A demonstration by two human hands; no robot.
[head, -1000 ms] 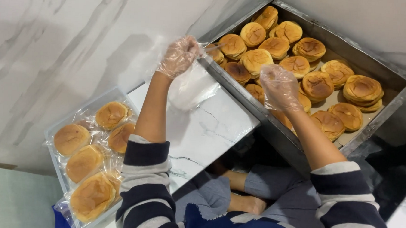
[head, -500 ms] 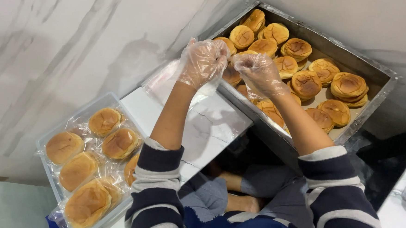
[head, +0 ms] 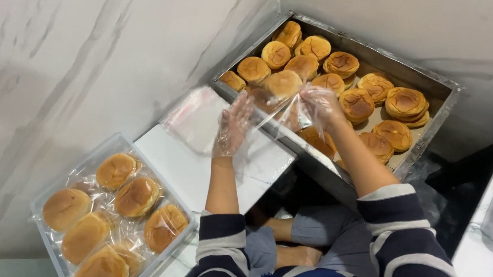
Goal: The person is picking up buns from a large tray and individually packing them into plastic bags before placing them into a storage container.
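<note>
Both my hands wear thin clear plastic gloves. My left hand (head: 233, 124) pinches one edge of a clear plastic bag (head: 276, 109), and my right hand (head: 320, 106) pinches the other edge. The bag is stretched between them over the near rim of a metal baking tray (head: 426, 136). Several round golden buns (head: 283, 83) lie in the tray, some stacked, just beyond my right hand. A flat stack of clear bags (head: 194, 119) rests on the white surface to the left of my left hand.
A clear plastic container (head: 50, 240) at the lower left holds several buns wrapped in plastic (head: 136, 196). A marbled white wall (head: 65, 61) runs behind. My knees and bare feet (head: 302, 254) show below the white ledge (head: 172, 163).
My hands were close together by the tray's edge; they have drawn apart, with a clear bag now spread between them. The view has shifted slightly.
</note>
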